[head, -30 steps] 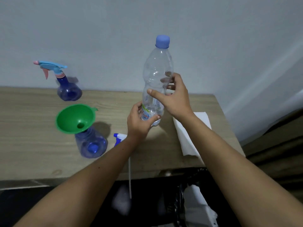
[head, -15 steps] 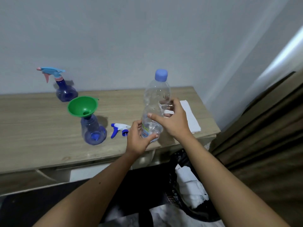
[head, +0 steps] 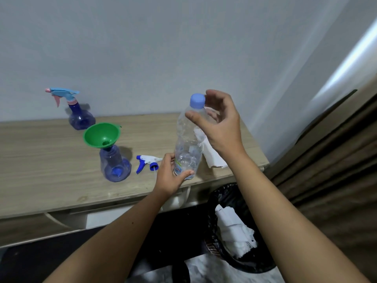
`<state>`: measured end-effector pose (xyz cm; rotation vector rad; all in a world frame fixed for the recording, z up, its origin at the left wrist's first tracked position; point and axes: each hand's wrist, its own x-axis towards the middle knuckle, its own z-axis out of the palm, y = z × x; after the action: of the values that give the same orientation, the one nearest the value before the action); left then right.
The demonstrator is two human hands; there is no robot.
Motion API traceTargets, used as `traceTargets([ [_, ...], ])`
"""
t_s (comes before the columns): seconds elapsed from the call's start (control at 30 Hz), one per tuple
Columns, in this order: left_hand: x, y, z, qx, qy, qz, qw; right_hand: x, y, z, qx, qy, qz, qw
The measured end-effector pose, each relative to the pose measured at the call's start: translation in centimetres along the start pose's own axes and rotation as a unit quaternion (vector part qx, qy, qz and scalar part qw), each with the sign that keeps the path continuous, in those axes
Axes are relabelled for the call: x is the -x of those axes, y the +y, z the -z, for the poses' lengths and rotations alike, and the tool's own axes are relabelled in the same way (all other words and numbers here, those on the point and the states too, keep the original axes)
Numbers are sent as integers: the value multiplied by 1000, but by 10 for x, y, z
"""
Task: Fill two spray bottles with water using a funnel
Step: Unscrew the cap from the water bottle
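Up from the bottle's waist, the right hand now hovers half-open by the cap, thumb at the neck, gripping nothing, probably about to unscrew it. At its six o'clock, left hand clasps the base; the funnel waits at nine in the open sprayer. How much water is left, I can't tell.
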<state>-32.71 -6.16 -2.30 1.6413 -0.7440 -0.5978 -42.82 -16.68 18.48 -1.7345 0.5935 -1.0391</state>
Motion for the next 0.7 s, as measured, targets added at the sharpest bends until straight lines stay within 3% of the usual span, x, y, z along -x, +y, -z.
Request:
traceTargets([
  [0.37, -2, -1, -3, 11, 3, -4, 1000, -17, -7, -12, -1, 46, -10, 999],
  [0.7, -3, -5, -2, 15, -4, -8, 1000, -13, -7, -9, 27, -18, 21, 999],
])
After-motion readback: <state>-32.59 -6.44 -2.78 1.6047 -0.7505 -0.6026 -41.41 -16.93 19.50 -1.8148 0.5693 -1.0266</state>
